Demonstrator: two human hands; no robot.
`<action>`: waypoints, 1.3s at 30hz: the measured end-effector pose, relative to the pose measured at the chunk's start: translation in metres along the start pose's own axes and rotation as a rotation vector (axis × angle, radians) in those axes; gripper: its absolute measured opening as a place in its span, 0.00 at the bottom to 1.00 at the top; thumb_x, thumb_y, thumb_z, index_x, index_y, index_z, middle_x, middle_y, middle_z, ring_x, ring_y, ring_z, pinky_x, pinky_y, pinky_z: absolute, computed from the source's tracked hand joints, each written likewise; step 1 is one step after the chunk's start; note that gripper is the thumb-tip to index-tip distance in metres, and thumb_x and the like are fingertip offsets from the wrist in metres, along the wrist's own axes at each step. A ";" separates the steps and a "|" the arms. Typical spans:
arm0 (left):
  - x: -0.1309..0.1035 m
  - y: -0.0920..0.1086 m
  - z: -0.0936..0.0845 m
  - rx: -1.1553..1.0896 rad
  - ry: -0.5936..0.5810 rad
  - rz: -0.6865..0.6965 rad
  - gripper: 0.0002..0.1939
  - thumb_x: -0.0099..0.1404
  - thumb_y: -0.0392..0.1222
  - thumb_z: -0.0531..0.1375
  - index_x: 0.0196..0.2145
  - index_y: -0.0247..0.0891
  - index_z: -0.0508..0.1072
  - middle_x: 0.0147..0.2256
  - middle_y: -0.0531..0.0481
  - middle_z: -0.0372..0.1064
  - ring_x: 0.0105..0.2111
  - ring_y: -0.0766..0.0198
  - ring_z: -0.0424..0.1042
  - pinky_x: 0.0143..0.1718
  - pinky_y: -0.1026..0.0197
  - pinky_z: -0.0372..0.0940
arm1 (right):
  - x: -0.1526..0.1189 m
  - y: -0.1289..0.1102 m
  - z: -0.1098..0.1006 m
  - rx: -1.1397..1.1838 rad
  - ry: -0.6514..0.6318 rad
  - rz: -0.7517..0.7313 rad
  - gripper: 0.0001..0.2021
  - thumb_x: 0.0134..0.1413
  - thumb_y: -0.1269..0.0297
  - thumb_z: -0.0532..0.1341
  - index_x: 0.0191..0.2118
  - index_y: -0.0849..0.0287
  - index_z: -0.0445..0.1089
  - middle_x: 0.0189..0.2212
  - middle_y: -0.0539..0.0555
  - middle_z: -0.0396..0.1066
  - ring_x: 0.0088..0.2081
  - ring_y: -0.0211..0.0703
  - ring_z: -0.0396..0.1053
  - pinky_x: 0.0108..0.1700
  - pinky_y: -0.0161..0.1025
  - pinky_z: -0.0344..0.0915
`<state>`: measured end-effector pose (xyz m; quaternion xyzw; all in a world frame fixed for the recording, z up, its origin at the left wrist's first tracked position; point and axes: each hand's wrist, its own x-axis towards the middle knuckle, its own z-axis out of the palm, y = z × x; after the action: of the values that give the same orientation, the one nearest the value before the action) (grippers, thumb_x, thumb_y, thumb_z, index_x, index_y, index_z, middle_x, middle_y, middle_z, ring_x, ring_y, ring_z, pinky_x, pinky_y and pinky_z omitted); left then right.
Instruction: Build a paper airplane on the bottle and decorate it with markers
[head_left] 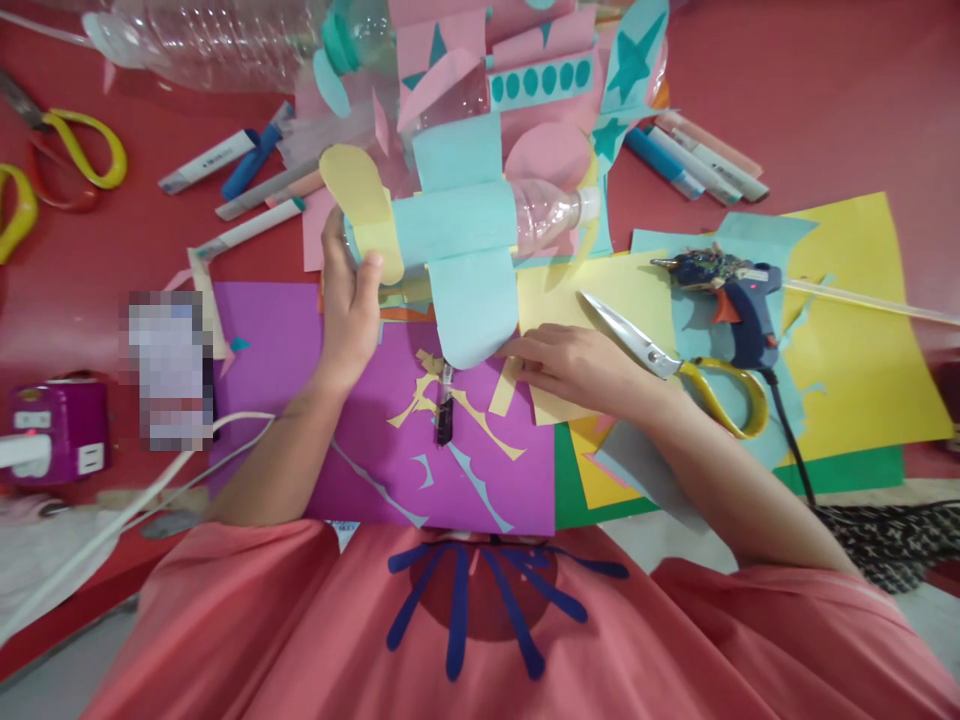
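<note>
My left hand (349,320) is closed around the tail end of a plastic bottle airplane (461,225), thumb on its yellow paper tail piece (360,200). The bottle lies on its side, wrapped in light blue paper with two light blue wings, its capped neck (559,210) pointing right. My right hand (577,365) is stretched out flat, palm down, fingertips by the near wing's tip and a small yellow paper strip (507,388). A craft knife (445,415) lies just below that wing among paper scraps on the purple sheet (277,350).
Yellow-handled scissors (724,395) and a hot glue gun (750,300) with a glue stick lie at right on coloured paper. Markers (697,155) lie on both sides. Behind stand a decorated pink model (547,50) and clear bottles (217,40). A phone (169,370) and purple power socket (60,430) are left.
</note>
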<state>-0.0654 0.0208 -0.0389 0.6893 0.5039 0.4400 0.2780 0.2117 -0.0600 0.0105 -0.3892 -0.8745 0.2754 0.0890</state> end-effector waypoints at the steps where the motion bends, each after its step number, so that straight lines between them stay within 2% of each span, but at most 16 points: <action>1: 0.000 -0.001 0.000 -0.004 -0.006 -0.003 0.32 0.65 0.72 0.51 0.59 0.56 0.57 0.64 0.55 0.57 0.66 0.55 0.56 0.68 0.47 0.54 | 0.000 0.000 0.000 -0.004 -0.002 -0.007 0.10 0.66 0.67 0.54 0.45 0.57 0.72 0.35 0.56 0.76 0.37 0.45 0.71 0.39 0.39 0.61; 4: 0.001 -0.003 0.001 -0.032 -0.027 -0.025 0.35 0.63 0.74 0.51 0.60 0.54 0.55 0.64 0.56 0.57 0.67 0.55 0.55 0.68 0.47 0.54 | -0.001 0.001 0.001 -0.006 -0.014 -0.028 0.10 0.67 0.66 0.53 0.44 0.58 0.72 0.35 0.56 0.76 0.38 0.45 0.71 0.40 0.39 0.61; 9: -0.001 0.002 -0.001 -0.074 -0.019 -0.048 0.27 0.67 0.69 0.50 0.58 0.56 0.59 0.59 0.54 0.65 0.62 0.54 0.63 0.62 0.49 0.61 | -0.001 0.005 0.004 -0.028 0.005 -0.091 0.11 0.68 0.64 0.52 0.41 0.59 0.71 0.33 0.57 0.74 0.36 0.45 0.69 0.38 0.39 0.61; 13: -0.003 0.006 -0.002 -0.040 -0.012 -0.008 0.25 0.70 0.66 0.49 0.58 0.54 0.59 0.57 0.53 0.65 0.60 0.56 0.64 0.62 0.49 0.61 | 0.000 0.005 0.006 -0.030 0.083 -0.167 0.12 0.68 0.65 0.51 0.39 0.59 0.71 0.32 0.57 0.71 0.34 0.43 0.67 0.37 0.38 0.61; 15: -0.005 0.007 0.000 -0.031 -0.030 0.017 0.25 0.70 0.65 0.50 0.59 0.54 0.58 0.58 0.52 0.64 0.60 0.56 0.65 0.62 0.48 0.62 | 0.001 0.003 0.005 0.024 0.118 -0.202 0.12 0.68 0.66 0.51 0.39 0.60 0.71 0.34 0.58 0.70 0.35 0.43 0.66 0.36 0.38 0.62; 18: -0.009 0.013 0.006 -0.003 -0.075 0.035 0.25 0.70 0.65 0.51 0.59 0.55 0.58 0.59 0.49 0.64 0.59 0.53 0.66 0.59 0.47 0.64 | 0.000 -0.001 -0.002 0.226 0.125 -0.250 0.09 0.66 0.67 0.53 0.37 0.61 0.70 0.35 0.59 0.69 0.38 0.43 0.67 0.39 0.39 0.65; 21: -0.012 0.019 0.010 0.049 -0.107 0.052 0.26 0.69 0.65 0.50 0.60 0.55 0.56 0.58 0.46 0.66 0.57 0.51 0.68 0.54 0.46 0.67 | -0.004 -0.002 -0.016 0.465 -0.022 -0.201 0.07 0.64 0.66 0.56 0.35 0.61 0.69 0.35 0.56 0.70 0.37 0.40 0.68 0.40 0.37 0.66; 23: -0.013 0.021 0.011 0.068 -0.112 0.066 0.27 0.70 0.65 0.50 0.61 0.54 0.56 0.57 0.46 0.66 0.56 0.51 0.69 0.53 0.46 0.68 | -0.009 -0.001 -0.029 0.605 -0.240 -0.120 0.07 0.63 0.64 0.57 0.36 0.61 0.68 0.32 0.53 0.71 0.33 0.36 0.68 0.36 0.34 0.66; 25: -0.014 0.020 0.010 0.079 -0.110 0.073 0.27 0.69 0.65 0.50 0.60 0.55 0.56 0.58 0.46 0.66 0.57 0.51 0.69 0.54 0.46 0.67 | -0.015 0.003 -0.045 0.722 -0.467 -0.107 0.07 0.63 0.62 0.58 0.36 0.60 0.68 0.31 0.52 0.71 0.31 0.34 0.68 0.33 0.31 0.66; 26: -0.014 0.020 0.010 0.085 -0.107 0.073 0.27 0.69 0.65 0.50 0.60 0.56 0.55 0.58 0.47 0.65 0.58 0.51 0.68 0.54 0.46 0.67 | -0.018 0.006 -0.053 0.763 -0.533 -0.110 0.07 0.63 0.62 0.59 0.37 0.60 0.69 0.31 0.51 0.72 0.32 0.33 0.69 0.33 0.31 0.67; 28: -0.014 0.017 0.010 0.106 -0.106 0.074 0.27 0.69 0.66 0.50 0.61 0.57 0.54 0.60 0.48 0.63 0.60 0.51 0.66 0.56 0.46 0.66 | -0.026 0.012 -0.069 0.800 -0.534 -0.091 0.05 0.60 0.64 0.61 0.40 0.58 0.71 0.33 0.51 0.74 0.31 0.32 0.70 0.31 0.28 0.66; 30: -0.014 0.016 0.011 0.137 -0.089 0.103 0.30 0.68 0.67 0.50 0.62 0.56 0.52 0.62 0.47 0.60 0.62 0.51 0.63 0.59 0.45 0.63 | -0.031 0.019 -0.083 0.760 -0.380 -0.021 0.02 0.59 0.65 0.63 0.37 0.55 0.73 0.30 0.49 0.74 0.30 0.31 0.70 0.30 0.28 0.66; 33: -0.013 0.019 0.011 0.181 -0.024 0.186 0.32 0.69 0.66 0.50 0.64 0.52 0.50 0.64 0.45 0.55 0.65 0.51 0.56 0.63 0.44 0.57 | -0.028 0.024 -0.096 0.707 0.062 0.163 0.05 0.52 0.64 0.69 0.29 0.54 0.72 0.24 0.46 0.72 0.25 0.30 0.68 0.26 0.31 0.63; 35: -0.014 0.024 0.010 0.208 0.074 0.264 0.29 0.69 0.64 0.52 0.61 0.50 0.53 0.62 0.44 0.57 0.65 0.51 0.56 0.64 0.43 0.56 | -0.018 0.023 -0.098 0.715 0.322 0.279 0.09 0.45 0.65 0.72 0.26 0.54 0.71 0.21 0.45 0.70 0.23 0.31 0.67 0.24 0.33 0.62; 37: -0.017 0.029 0.007 0.242 0.208 0.364 0.25 0.68 0.61 0.55 0.56 0.49 0.59 0.56 0.44 0.61 0.60 0.50 0.61 0.61 0.42 0.58 | -0.004 0.016 -0.098 0.697 0.515 0.335 0.09 0.43 0.65 0.73 0.25 0.53 0.71 0.20 0.45 0.69 0.22 0.31 0.66 0.23 0.35 0.62; 39: -0.020 0.034 0.005 0.271 0.237 0.452 0.19 0.68 0.58 0.56 0.51 0.50 0.63 0.50 0.45 0.65 0.54 0.51 0.67 0.58 0.42 0.61 | 0.012 0.007 -0.094 0.679 0.581 0.333 0.09 0.44 0.66 0.73 0.24 0.53 0.72 0.19 0.46 0.68 0.22 0.33 0.65 0.24 0.37 0.62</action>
<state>-0.0480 -0.0090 -0.0198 0.7586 0.4208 0.4971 0.0175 0.2425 -0.0082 0.0846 -0.5340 -0.5996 0.4359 0.4065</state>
